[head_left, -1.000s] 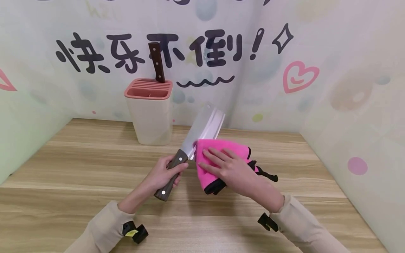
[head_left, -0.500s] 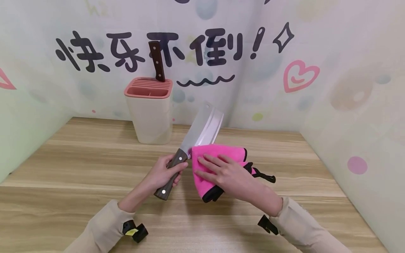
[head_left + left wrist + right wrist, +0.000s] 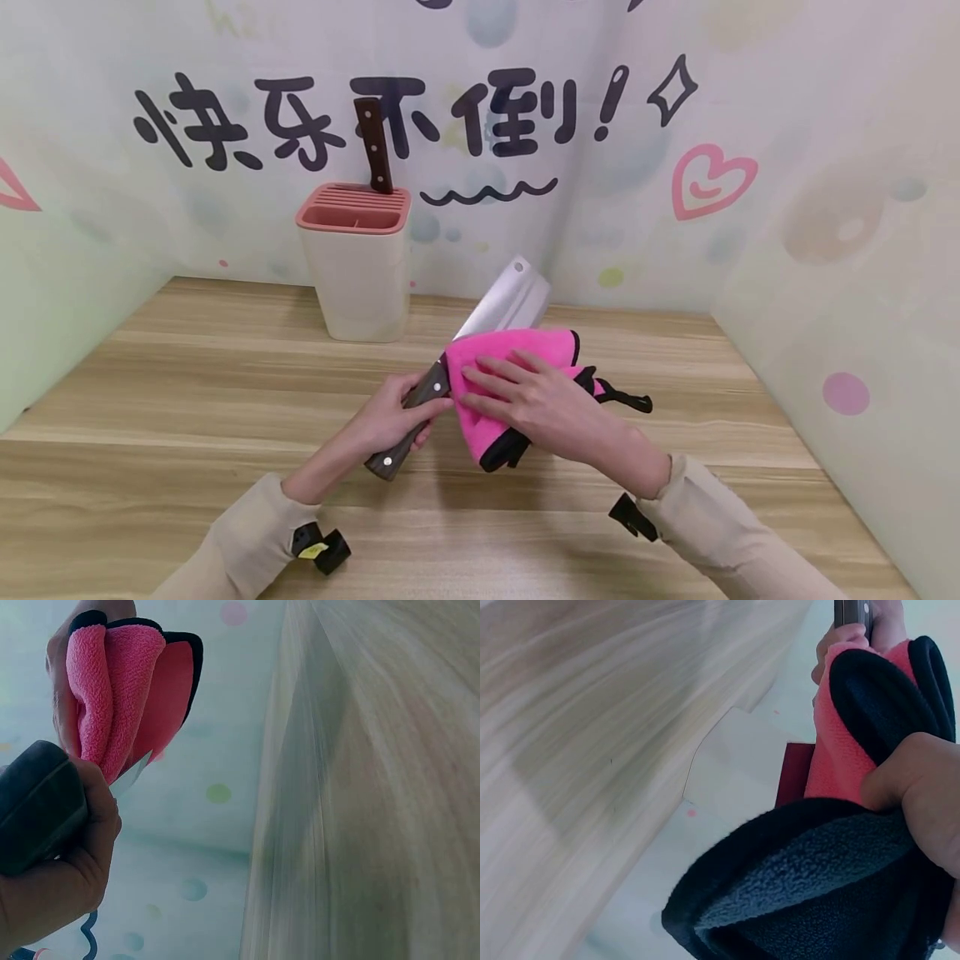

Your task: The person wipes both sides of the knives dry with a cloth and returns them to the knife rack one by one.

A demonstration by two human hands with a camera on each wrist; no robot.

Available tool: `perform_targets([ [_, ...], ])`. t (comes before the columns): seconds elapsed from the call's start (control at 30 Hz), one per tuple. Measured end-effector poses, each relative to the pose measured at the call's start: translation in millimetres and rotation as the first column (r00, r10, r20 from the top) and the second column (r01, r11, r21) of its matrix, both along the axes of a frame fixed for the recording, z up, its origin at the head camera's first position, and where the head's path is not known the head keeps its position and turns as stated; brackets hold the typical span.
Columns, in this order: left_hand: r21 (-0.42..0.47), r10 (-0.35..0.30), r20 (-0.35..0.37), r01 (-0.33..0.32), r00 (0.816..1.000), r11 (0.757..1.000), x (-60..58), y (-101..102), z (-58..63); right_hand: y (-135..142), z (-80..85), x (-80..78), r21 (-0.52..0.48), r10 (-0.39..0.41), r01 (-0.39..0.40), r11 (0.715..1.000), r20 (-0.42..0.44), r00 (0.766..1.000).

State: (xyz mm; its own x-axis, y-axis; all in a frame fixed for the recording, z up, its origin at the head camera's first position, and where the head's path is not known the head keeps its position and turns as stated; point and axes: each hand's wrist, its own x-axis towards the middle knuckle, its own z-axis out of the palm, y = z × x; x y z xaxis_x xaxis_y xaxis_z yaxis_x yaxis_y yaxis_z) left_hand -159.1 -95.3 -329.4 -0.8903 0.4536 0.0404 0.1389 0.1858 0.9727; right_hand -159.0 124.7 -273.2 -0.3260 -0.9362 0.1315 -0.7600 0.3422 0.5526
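My left hand (image 3: 392,413) grips the dark, riveted wooden handle of a cleaver (image 3: 497,305) above the table. Its broad steel blade, with a small hole near the tip, points up and away to the right. With my right hand (image 3: 553,410) I hold a folded pink cloth (image 3: 517,342), edged in black, over the blade's lower part. The fingers lie across the top while the thumb (image 3: 900,772) grips from below in the right wrist view. The cloth hides the blade close to the handle. In the left wrist view, a sliver of blade (image 3: 132,777) shows under the cloth.
A white knife block (image 3: 360,287) with a red slotted top stands at the back left of the wooden table (image 3: 187,375). A brown-handled knife (image 3: 374,148) sticks up from it. A printed wall sheet (image 3: 600,217) closes off the back and sides.
The cloth has slid down the blade toward the handle, in my right hand. The cleaver has turned a little, its tip swinging right. My left hand keeps its grip.
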Motion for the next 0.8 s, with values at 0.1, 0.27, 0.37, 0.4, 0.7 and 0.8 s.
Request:
perform_targets([
  [0.1, -0.013, -0.019, -0.026, 0.019, 0.999, 1.000, -0.4, -1, -0.9, -1, 1.3, -0.8, 0.008, 0.001, -0.001, 1.000, -0.010, 1.000],
  [0.27, -0.027, -0.057, -0.048, 0.056, 0.997, 0.998, -0.8, -1, -3.4, -3, 2.3, -0.9, 0.017, 0.001, -0.001, 1.000, -0.018, 1.000],
  [0.37, -0.041, -0.068, -0.040, 0.066, 0.997, 0.997, -0.9, -1, -4.1, -3, 1.5, -1.5, 0.024, 0.002, -0.001, 1.000, -0.032, 0.999],
  [0.4, -0.045, -0.068, -0.037, 0.066, 0.997, 0.997, -0.9, -1, -4.2, -3, 1.2, -1.7, 0.023, 0.002, -0.001, 1.000, -0.035, 0.999],
  [0.7, -0.047, -0.054, -0.005, 0.054, 0.999, 0.997, 0.0, -1, -1.9, 1, 1.9, -7.5, -0.019, -0.037, 0.036, 0.999, -0.011, 0.999],
  [0.8, -0.043, -0.058, -0.013, 0.058, 0.998, 0.997, 0.3, -1, -2.4, 4, 2.0, -12.0, -0.049, -0.047, 0.048, 0.998, 0.013, 0.999],
])
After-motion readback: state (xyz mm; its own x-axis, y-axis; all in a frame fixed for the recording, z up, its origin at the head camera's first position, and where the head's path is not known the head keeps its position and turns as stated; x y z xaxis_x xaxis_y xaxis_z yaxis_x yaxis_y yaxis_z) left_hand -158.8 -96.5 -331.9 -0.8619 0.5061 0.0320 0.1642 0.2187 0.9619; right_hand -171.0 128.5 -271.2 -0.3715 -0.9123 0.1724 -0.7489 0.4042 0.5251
